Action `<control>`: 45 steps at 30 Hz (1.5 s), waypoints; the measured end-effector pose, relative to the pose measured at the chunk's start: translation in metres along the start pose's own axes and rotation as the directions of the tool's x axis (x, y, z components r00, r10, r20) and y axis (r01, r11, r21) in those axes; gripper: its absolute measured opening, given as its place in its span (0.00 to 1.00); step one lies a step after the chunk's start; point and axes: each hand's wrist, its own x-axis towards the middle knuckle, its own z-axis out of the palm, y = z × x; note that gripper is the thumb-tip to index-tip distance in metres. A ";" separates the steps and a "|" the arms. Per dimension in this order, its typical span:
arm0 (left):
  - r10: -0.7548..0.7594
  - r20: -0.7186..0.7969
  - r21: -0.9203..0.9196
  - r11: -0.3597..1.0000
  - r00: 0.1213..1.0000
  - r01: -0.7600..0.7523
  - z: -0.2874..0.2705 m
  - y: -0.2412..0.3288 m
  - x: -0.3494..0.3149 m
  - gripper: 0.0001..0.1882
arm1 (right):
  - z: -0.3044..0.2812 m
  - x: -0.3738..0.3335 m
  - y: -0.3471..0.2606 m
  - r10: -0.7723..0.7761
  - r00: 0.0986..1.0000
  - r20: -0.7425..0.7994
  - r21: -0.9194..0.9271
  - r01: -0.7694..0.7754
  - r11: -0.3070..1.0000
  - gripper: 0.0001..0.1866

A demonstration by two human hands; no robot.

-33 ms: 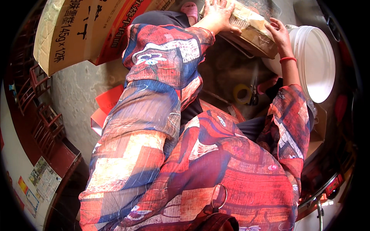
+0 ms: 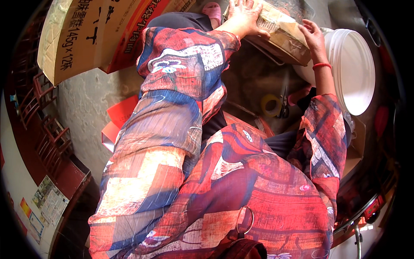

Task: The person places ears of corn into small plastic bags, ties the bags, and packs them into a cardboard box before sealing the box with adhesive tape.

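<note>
A taped brown cardboard box (image 2: 282, 32) sits tilted at the top, in front of me. My left hand (image 2: 246, 19) lies flat on its left part with the fingers spread. At the box's right end is my right hand (image 2: 315, 39), with a red band at the wrist; its fingers are apart and slightly bent, the tips at the taped edge. Clear tape shows on the box's top and side. Below the box, a roll of yellowish tape (image 2: 271, 105) lies beside dark-handled scissors (image 2: 283, 108).
A white plastic bucket (image 2: 355, 71) stands on its side or tilted by my right arm. A large printed carton (image 2: 82, 39) is at upper left, with red flat boxes (image 2: 123, 111) below it. Wooden chairs (image 2: 54, 138) line the left. Another cardboard box (image 2: 358, 146) is at right.
My right hand has shifted very slightly at the box's right end. Everything else looks the same.
</note>
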 end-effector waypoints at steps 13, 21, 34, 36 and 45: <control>-0.018 -0.063 -0.049 0.999 0.998 0.015 0.002 0.003 -0.009 0.53 | 0.012 -0.003 -0.040 -0.386 0.912 0.141 -0.421 0.408 0.810 0.09; -0.013 -0.049 -0.057 0.998 0.999 0.011 0.002 -0.003 -0.002 0.51 | 0.010 0.041 -0.021 -0.279 0.960 0.024 -0.184 0.279 0.943 0.09; 0.014 -0.187 -0.090 0.996 0.982 -0.031 -0.003 0.002 -0.001 0.47 | 0.029 0.061 0.020 -0.058 0.991 0.123 0.054 0.052 0.997 0.10; -0.002 -0.012 -0.051 0.999 1.000 0.001 -0.020 0.007 -0.001 0.46 | 0.033 0.062 0.022 -0.055 0.992 0.111 -0.022 0.058 0.998 0.10; -0.020 0.169 -0.002 1.000 0.985 0.021 -0.025 0.015 -0.001 0.45 | 0.018 0.110 0.048 0.367 0.771 0.520 -0.062 -0.395 0.917 0.04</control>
